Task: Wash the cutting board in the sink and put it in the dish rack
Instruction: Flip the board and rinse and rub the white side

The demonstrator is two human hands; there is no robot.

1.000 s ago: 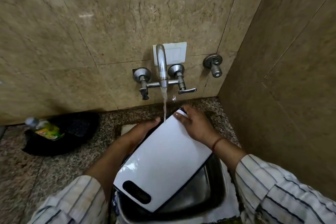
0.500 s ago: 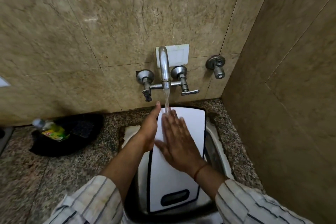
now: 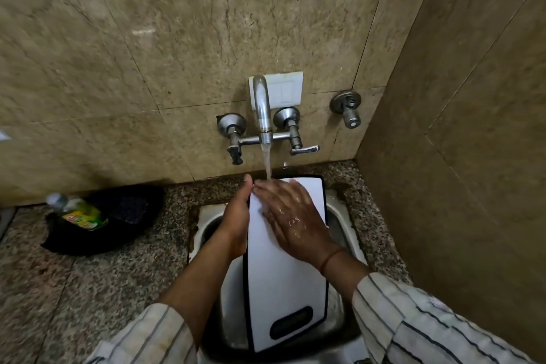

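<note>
A white cutting board [image 3: 283, 284] with a black rim and a black handle slot near me stands lengthwise in the steel sink [image 3: 339, 216], its far end up by the wall. My left hand [image 3: 235, 224] grips the board's left edge near the top. My right hand [image 3: 291, 219] lies flat and wet on the board's face, fingers spread. Water runs from the chrome tap [image 3: 263, 109] onto my right fingers and the board's top. No dish rack is in view.
A green-labelled bottle [image 3: 78, 211] lies on a black cloth [image 3: 118, 216] on the granite counter [image 3: 88, 289] left of the sink. Tiled walls stand close behind and on the right. A separate valve [image 3: 348, 109] sticks out right of the tap.
The board went from tilted across the sink to standing lengthwise in it. My right hand left the board's top edge and now presses flat on its face, slightly higher than half a second ago.
</note>
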